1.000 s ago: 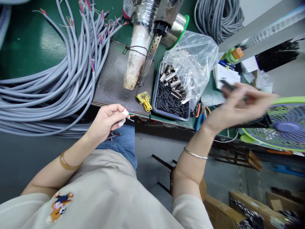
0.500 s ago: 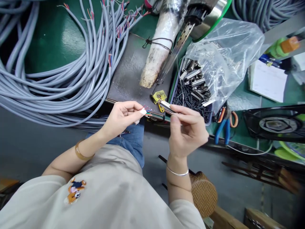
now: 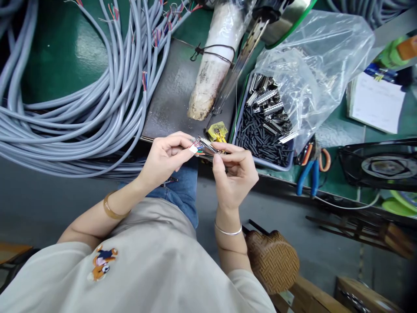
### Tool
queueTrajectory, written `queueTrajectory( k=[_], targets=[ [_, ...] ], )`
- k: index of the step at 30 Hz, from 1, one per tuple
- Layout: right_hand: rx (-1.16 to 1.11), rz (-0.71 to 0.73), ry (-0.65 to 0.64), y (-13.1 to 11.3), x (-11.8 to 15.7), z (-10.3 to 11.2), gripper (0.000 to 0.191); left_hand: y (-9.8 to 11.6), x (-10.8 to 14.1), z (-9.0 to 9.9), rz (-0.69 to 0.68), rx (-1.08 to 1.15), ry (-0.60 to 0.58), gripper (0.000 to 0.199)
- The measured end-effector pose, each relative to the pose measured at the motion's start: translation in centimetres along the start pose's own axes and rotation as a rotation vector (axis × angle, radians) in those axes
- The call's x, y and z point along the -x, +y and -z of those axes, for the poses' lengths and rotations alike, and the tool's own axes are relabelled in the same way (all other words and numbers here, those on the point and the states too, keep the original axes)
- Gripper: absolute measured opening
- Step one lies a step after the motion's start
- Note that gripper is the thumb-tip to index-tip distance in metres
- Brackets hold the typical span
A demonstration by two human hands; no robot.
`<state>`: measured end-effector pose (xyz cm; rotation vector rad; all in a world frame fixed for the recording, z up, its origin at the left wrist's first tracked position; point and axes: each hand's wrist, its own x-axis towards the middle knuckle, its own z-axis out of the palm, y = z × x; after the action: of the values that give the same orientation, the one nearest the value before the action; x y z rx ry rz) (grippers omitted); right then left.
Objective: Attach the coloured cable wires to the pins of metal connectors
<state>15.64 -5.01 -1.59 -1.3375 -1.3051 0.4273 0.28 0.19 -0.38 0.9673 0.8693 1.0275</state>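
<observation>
Between the thumb and fingers of my left hand (image 3: 169, 152) is pinched the end of a cable, its thin coloured wires (image 3: 200, 152) fanning out to the right. A bit of white shows at the thumb tip. My right hand (image 3: 234, 174) pinches a silver multi-pin connector (image 3: 208, 145) by its right end. The connector's left end lies close to the coloured wires; whether they touch I cannot tell. Just behind the connector, a yellow tag-like piece (image 3: 217, 131) lies at the edge of the dark board.
A bin (image 3: 289, 163) of black sleeves and metal connectors stands right, a plastic bag (image 3: 319, 82) over it. Blue-handled pliers (image 3: 309, 174) lie farther right. Grey cables (image 3: 81, 113) fill the left. A soldering iron-like metal rod (image 3: 243, 63) and a wrapped white tube (image 3: 215, 65) reach down centrally.
My right hand has moved left with the connector, bringing it up to the coloured wires. My left hand has stayed nearly in place. The view has shifted slightly.
</observation>
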Motion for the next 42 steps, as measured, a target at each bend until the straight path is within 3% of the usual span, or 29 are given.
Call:
queueTrajectory(
  k=[16,42],
  targets=[
    [-0.151,-0.031,-0.015,0.8,-0.9,-0.6,0.015,-0.6,-1.3,-0.3,-0.112,0.048,-0.013,0.01],
    [-0.165,0.008,0.014,1.0,-1.6,-0.9,0.014,-0.2,-2.0,-0.9,-0.111,0.031,-0.003,0.012]
  ],
)
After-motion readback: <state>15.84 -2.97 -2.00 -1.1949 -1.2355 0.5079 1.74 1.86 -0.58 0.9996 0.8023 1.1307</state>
